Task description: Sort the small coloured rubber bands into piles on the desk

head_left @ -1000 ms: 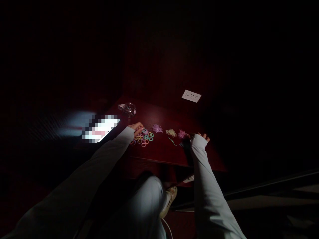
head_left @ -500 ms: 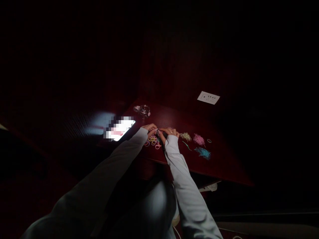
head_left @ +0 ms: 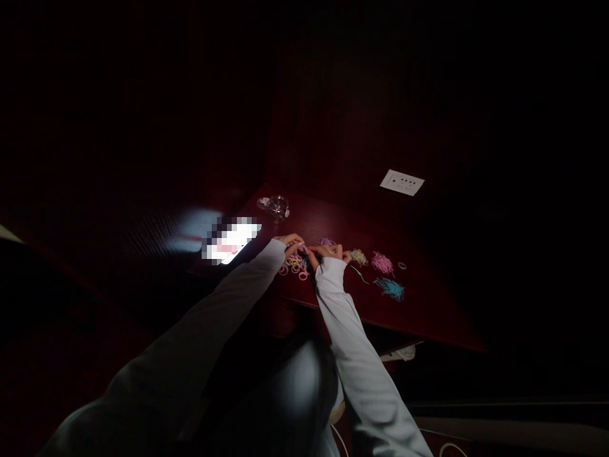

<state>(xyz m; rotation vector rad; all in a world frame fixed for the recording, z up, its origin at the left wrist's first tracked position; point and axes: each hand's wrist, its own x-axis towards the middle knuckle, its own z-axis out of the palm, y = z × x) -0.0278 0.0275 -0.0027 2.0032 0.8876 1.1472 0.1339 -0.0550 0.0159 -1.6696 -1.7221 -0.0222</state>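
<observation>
My left hand (head_left: 292, 244) and my right hand (head_left: 328, 253) meet over the dark red table (head_left: 342, 298). The fingertips of both are pinched together around something too small and dim to make out. Just below them lie several coloured rings (head_left: 297, 265), pink, yellow and purple, partly covered by my hands. Beyond my right hand shows a little purple heap (head_left: 327, 242). To its right are piles of thin bands, one pale yellow (head_left: 358, 257), one pink (head_left: 382, 263) and one blue (head_left: 390, 288). A slim green hook-like tool (head_left: 360, 275) rests beside my right wrist.
A lit screen (head_left: 233, 241), blurred out, stands left of my hands. Clear glass-like containers (head_left: 277, 207) sit at the table's back left. A single ring (head_left: 402, 265) lies at the right. A white socket plate (head_left: 402, 182) is on the wall. Surroundings are very dark.
The view has shifted slightly, so the table things appear a little higher and further right. My hands stay together, with the right fingers slightly changed in pose.
</observation>
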